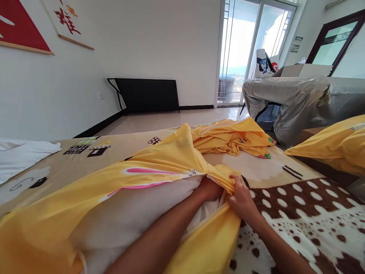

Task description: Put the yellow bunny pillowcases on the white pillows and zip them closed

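Observation:
A yellow duvet cover point(159, 160) with pink rabbit ears printed on it lies across the bed. A white inner quilt point(122, 217) shows inside its opening. My left hand point(209, 189) reaches into the cover and its fingers are hidden by the yellow cloth. My right hand point(242, 199) is closed on the bunched yellow edge of the cover just right of the left hand. More of the cover lies crumpled point(230, 137) beyond both hands.
A fleece blanket point(299, 213) with brown spots covers the bed. A yellow pillow point(333, 146) sits at the right. A white cloth point(19, 156) lies at the left. A grey-wrapped sofa point(302, 101) and a black panel point(146, 94) stand on the floor beyond.

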The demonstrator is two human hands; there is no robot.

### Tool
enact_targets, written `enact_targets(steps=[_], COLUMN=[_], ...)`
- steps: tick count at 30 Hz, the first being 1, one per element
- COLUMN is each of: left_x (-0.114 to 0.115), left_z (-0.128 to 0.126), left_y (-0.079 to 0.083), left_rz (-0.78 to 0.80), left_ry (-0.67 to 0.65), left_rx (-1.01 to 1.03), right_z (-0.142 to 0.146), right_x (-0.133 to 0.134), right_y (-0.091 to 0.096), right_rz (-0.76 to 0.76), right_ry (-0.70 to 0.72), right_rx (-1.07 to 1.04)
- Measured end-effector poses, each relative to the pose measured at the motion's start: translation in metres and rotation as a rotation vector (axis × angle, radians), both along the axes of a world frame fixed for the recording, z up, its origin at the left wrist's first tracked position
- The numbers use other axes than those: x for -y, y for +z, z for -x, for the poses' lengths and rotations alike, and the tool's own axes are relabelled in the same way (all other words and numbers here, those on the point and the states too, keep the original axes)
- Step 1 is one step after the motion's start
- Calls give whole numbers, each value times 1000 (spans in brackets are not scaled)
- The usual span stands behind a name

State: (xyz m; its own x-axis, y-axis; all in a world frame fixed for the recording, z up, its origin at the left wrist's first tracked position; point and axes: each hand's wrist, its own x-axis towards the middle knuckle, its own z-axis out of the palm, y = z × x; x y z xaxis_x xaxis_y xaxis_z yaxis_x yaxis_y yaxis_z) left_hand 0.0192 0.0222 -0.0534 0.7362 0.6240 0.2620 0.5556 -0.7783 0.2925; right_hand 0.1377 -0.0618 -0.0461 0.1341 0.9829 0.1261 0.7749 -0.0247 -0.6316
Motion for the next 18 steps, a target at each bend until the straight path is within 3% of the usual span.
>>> enact_targets(steps=[4, 7, 11, 18], left_x=[-5, -9, -12, -7], left_z=[-1, 0, -1, -6], left_y=[-5, -10, -13, -7], left_rz=[35, 58, 74, 58], left_ry=[-7, 65, 169, 157], left_rx=[1, 12, 35, -29], right_z=[1, 1, -2, -4], right_x=[-1, 0, -1, 2], right_y=[2, 3, 3, 2], right_rz=[83, 91, -6, -229], right_ry=[-30, -44, 0, 36], right_rx=[202, 258, 143, -43])
